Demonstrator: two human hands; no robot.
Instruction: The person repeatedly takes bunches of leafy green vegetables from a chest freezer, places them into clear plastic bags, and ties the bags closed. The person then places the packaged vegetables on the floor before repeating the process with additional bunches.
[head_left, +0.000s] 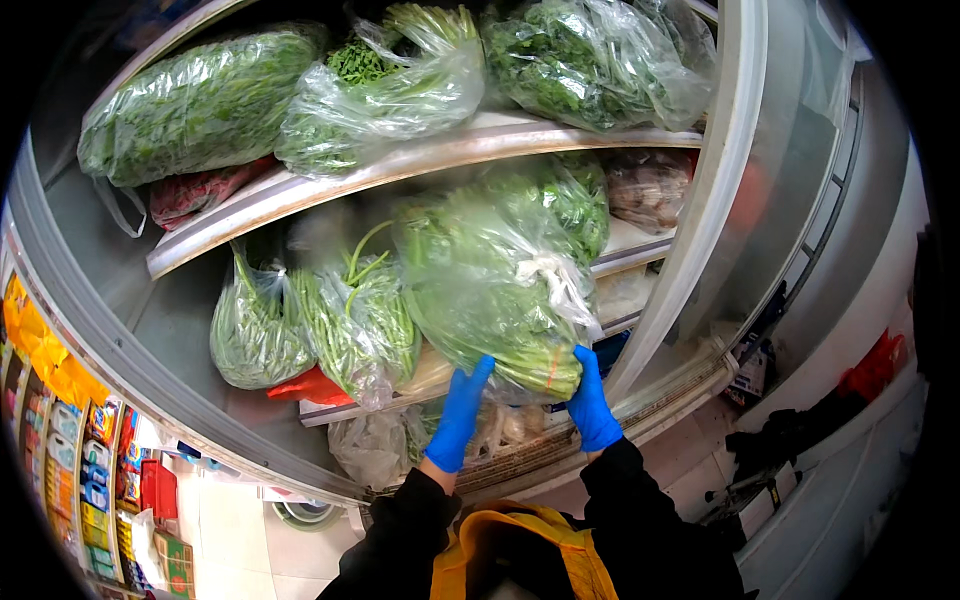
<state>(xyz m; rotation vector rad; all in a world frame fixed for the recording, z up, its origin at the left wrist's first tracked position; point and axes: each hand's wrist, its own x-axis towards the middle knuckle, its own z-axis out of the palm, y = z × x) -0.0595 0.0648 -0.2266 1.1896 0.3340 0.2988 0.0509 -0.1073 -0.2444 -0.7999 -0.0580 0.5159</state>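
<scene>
A large clear plastic bag of leafy greens (487, 285) fills the middle of the view, its stalk ends toward me and partly fogged plastic over the leaves. My left hand (461, 412), in a blue glove, grips its lower left side. On its lower right corner, beside the bundled stalks, my right hand (592, 401) holds on, gloved in blue too. A knotted white plastic piece (559, 281) lies on the bag's right part. The bag sits at the middle shelf's front; whether the shelf bears its weight is hidden. Left of it stand bags of long green beans (360, 322) and green vegetables (259, 330).
An upper shelf (420, 154) holds several bagged greens (202, 105). A white door frame post (697, 225) bounds the right side of this display cooler. Below are a bottom shelf bag (375, 446) and the cooler's sill track (525, 454). Store shelves (97, 457) stand at far left.
</scene>
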